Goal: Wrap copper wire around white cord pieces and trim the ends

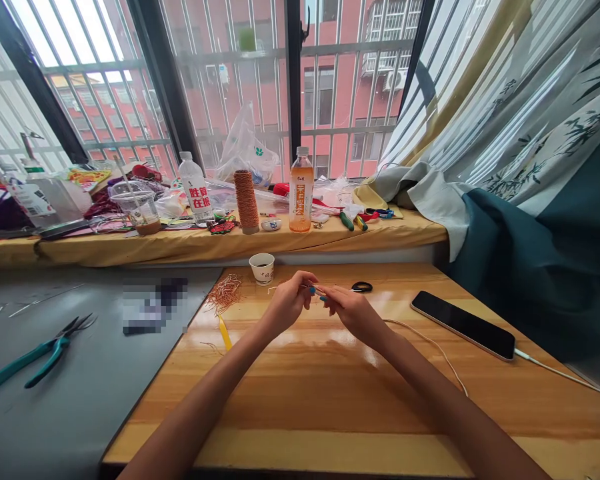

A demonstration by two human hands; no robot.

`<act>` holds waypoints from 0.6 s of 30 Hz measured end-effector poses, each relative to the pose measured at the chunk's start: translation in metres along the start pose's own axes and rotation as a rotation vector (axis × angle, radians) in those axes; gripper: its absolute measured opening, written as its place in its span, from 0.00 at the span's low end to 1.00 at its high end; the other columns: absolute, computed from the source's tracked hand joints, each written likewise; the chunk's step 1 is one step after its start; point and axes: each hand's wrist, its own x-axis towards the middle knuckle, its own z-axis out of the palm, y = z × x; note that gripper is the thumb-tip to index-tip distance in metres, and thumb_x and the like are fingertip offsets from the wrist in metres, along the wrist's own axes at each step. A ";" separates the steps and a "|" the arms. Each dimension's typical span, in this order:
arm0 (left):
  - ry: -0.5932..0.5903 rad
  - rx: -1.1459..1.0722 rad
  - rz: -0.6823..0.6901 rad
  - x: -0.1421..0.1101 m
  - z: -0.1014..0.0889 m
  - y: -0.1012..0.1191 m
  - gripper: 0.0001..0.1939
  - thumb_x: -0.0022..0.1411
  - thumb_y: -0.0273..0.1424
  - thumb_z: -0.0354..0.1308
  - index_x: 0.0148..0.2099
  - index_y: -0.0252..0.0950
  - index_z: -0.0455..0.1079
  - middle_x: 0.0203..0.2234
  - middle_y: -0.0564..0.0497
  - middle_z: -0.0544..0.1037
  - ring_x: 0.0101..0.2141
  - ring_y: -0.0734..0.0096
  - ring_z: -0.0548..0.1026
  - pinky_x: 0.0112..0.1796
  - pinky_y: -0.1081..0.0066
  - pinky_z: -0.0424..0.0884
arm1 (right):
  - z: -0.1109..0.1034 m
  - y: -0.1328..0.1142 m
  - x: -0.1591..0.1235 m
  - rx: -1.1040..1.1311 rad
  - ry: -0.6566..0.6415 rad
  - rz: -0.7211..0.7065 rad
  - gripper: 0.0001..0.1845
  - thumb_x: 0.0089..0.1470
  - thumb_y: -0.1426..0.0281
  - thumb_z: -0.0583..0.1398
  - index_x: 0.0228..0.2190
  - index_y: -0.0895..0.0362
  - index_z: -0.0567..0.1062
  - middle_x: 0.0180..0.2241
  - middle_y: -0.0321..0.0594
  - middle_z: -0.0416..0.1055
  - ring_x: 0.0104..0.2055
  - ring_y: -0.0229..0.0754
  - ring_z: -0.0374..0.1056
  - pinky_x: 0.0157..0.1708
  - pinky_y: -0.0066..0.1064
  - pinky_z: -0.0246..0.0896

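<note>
My left hand [291, 301] and my right hand [353, 310] meet above the wooden table, fingers pinched together. Between their fingertips runs a thin cord [318, 289], too small to see in detail. Small blue spots show at the fingertips; I cannot tell whether they are nails or beads. A pale cord [437, 347] lies in a curve on the table beside my right forearm. Just behind my right hand is the black handle of scissors [362, 287]. Left of my left hand lies a tangle of copper-coloured thread pieces [225, 293], near a paper cup [262, 269] of dark liquid.
A yellow strip-like tool [224, 333] lies by my left forearm. On the right is a phone [463, 325] with a white cable. Teal-handled pliers [45, 353] rest on the grey surface. The cluttered sill holds a thread spool [246, 203], an orange drink bottle [301, 193] and a clear bottle [195, 190].
</note>
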 end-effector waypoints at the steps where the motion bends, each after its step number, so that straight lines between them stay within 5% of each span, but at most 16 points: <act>1: 0.000 -0.016 -0.006 0.000 0.000 0.000 0.08 0.55 0.23 0.44 0.37 0.34 0.61 0.20 0.57 0.66 0.19 0.82 0.64 0.24 0.79 0.61 | -0.001 -0.002 0.001 0.039 -0.005 0.022 0.17 0.54 0.72 0.45 0.43 0.56 0.68 0.27 0.39 0.66 0.24 0.36 0.60 0.28 0.29 0.57; 5: 0.004 -0.018 -0.004 0.001 -0.002 0.000 0.09 0.56 0.24 0.44 0.35 0.33 0.64 0.17 0.57 0.65 0.19 0.81 0.64 0.25 0.79 0.61 | -0.004 -0.011 0.003 0.185 -0.082 0.131 0.16 0.56 0.71 0.43 0.39 0.57 0.68 0.22 0.35 0.63 0.19 0.33 0.58 0.24 0.26 0.57; 9: 0.020 0.005 0.013 0.000 -0.003 0.001 0.11 0.55 0.23 0.44 0.35 0.32 0.67 0.15 0.56 0.65 0.19 0.80 0.64 0.26 0.78 0.61 | -0.001 -0.012 0.002 0.100 -0.098 0.126 0.16 0.57 0.70 0.42 0.43 0.58 0.62 0.23 0.35 0.65 0.20 0.33 0.60 0.23 0.26 0.57; 14: 0.035 -0.012 -0.030 0.001 -0.001 0.000 0.11 0.55 0.23 0.44 0.34 0.32 0.68 0.13 0.57 0.64 0.18 0.80 0.64 0.25 0.78 0.61 | 0.004 -0.004 -0.002 -0.207 -0.021 -0.029 0.16 0.56 0.69 0.45 0.43 0.61 0.63 0.28 0.43 0.68 0.28 0.40 0.65 0.27 0.30 0.58; 18: -0.001 0.052 0.054 0.002 0.000 -0.007 0.12 0.56 0.22 0.43 0.35 0.31 0.68 0.17 0.55 0.66 0.19 0.81 0.64 0.25 0.79 0.62 | 0.005 -0.001 -0.002 -0.155 0.020 -0.059 0.16 0.55 0.72 0.43 0.36 0.60 0.68 0.25 0.41 0.67 0.24 0.37 0.64 0.26 0.29 0.58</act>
